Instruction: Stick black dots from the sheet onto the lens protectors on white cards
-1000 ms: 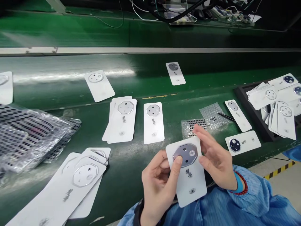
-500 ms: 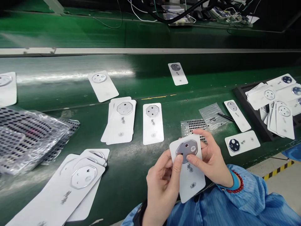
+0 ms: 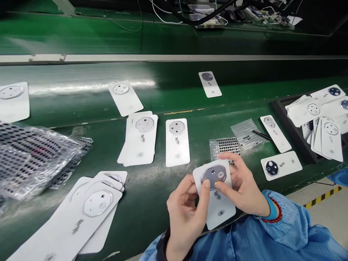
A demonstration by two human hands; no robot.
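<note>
Both hands hold one white phone back cover [image 3: 220, 214] tilted up above the near edge of the bench. My left hand [image 3: 187, 208] grips its left side, thumb pressed on the grey octagonal camera plate [image 3: 213, 176] near the top. On the other side my right hand [image 3: 243, 185] pinches the cover, its thumb tip on the plate's lower edge and its fingers partly hidden behind. Just beyond the hands lie a clear sheet of small black rings [image 3: 228, 145] and a clear sheet with few dots left [image 3: 246, 132]. A black pen-like tool [image 3: 261, 135] rests beside them.
A single cover [image 3: 177, 145] and a stack of covers [image 3: 144, 141] lie ahead. Fanned covers [image 3: 92, 224] and bagged dotted sheets [image 3: 40, 159] occupy the left. At right sits a black tray [image 3: 296, 132] of covers. More covers [image 3: 126, 99] lie on the far green belt [image 3: 168, 83].
The covers on the far belt have shifted to the right. Both hands, with the cover, have moved slightly left, and its tilt has changed a little. The grip stays the same.
</note>
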